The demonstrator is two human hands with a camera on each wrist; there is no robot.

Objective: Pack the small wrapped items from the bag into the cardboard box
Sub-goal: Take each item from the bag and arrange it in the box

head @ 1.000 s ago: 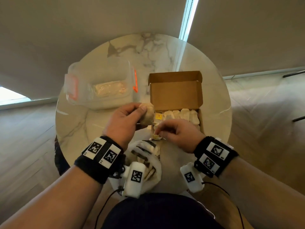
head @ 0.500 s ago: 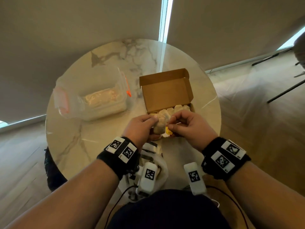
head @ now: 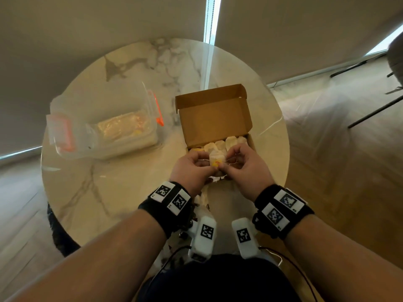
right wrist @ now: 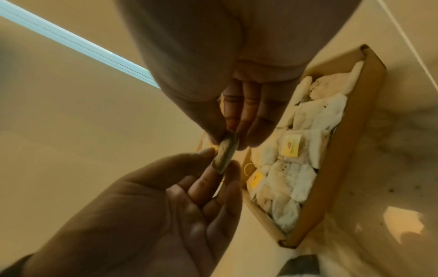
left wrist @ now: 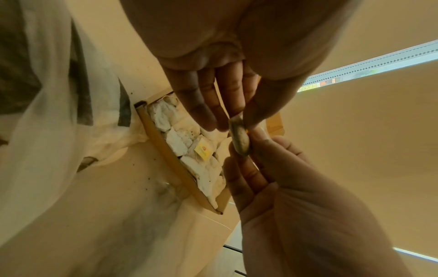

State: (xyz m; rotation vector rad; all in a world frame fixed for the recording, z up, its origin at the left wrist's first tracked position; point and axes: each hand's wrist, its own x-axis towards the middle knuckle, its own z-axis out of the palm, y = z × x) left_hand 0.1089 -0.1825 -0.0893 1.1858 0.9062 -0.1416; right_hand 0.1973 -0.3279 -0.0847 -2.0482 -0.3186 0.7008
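Note:
A small white tea bag [head: 217, 156] with a yellow tag [head: 214, 164] and a thin string hangs just above the front of the open cardboard box [head: 213, 118]. My left hand [head: 193, 171] pinches one end of the tea bag [left wrist: 239, 142] and my right hand [head: 246, 166] pinches the other [right wrist: 225, 155], thumbs against fingertips. Several packed tea bags [right wrist: 296, 168] lie in rows inside the box [left wrist: 166, 150], some showing yellow tags. A white bag [left wrist: 47, 93] with dark marks lies at the table's near edge, mostly hidden under my wrists.
A clear plastic zip bag [head: 104, 125] with an orange seal and pale contents lies left of the box on the round marble table [head: 109, 182]. The box lid stands upright at the back. Wooden floor surrounds the table; thin dark legs show far right.
A second ago my left hand alone held the tea bag while the right hand reached into the box. Now both hands pinch it above the box front.

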